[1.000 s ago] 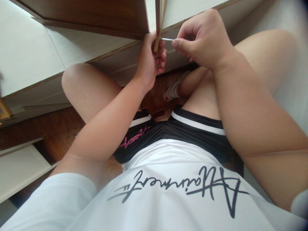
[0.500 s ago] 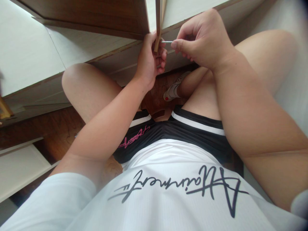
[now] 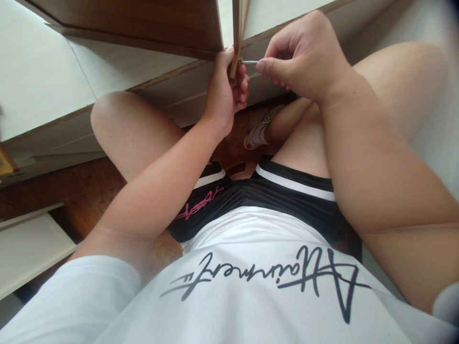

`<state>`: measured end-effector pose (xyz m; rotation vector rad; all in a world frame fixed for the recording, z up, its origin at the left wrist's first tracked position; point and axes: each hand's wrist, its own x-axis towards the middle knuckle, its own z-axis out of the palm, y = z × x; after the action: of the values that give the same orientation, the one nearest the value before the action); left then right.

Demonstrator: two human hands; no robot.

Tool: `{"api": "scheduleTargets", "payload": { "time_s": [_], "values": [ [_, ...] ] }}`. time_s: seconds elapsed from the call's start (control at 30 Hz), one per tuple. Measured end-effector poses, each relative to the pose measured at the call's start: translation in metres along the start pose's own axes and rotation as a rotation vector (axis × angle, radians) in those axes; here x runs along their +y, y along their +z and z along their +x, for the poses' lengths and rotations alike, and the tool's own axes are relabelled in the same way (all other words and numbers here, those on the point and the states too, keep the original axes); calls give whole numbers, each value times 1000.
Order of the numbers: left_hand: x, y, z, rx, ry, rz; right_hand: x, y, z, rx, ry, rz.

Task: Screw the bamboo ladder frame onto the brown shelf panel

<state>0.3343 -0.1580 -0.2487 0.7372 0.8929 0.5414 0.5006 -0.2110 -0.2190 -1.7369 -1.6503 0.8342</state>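
Observation:
My left hand (image 3: 222, 98) is curled around the lower end of a narrow brown wooden strip (image 3: 236, 40), thumb on one side and fingers behind it. Pinched between the thumb and fingers of my right hand (image 3: 304, 59) is a thin metal rod (image 3: 250, 62); its other end is hidden in the hand, so I cannot tell what kind of tool it is. The rod's tip meets a small metal piece on the strip's right side, close to my left fingertips. A dark brown wooden panel (image 3: 143, 24) stands just left of the strip, beside my left thumb.
A pale tabletop (image 3: 39, 81) with a brown edge runs across in front of my knees. On the far left edge is a yellowish wooden piece (image 3: 6, 160). A white board (image 3: 32, 253) lies at lower left above the brown floor (image 3: 89, 186). My shoe (image 3: 255, 138) is below my hands.
Very little differs. My left hand has shifted slightly on the strip, while the rod in my right hand stays at the same spot; the view has moved a touch.

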Motion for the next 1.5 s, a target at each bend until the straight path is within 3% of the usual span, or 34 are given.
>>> {"api": "scheduleTargets", "payload": {
  "time_s": [0.3,0.67,1.5],
  "values": [
    [-14,7,-8,94,110,-92,-4,1,0,-26,-10,4],
    [-8,10,-9,65,50,-121,-7,2,0,-18,-9,43],
    [-14,6,-2,42,91,-154,-6,1,-1,-38,-30,-26]
  ]
}}
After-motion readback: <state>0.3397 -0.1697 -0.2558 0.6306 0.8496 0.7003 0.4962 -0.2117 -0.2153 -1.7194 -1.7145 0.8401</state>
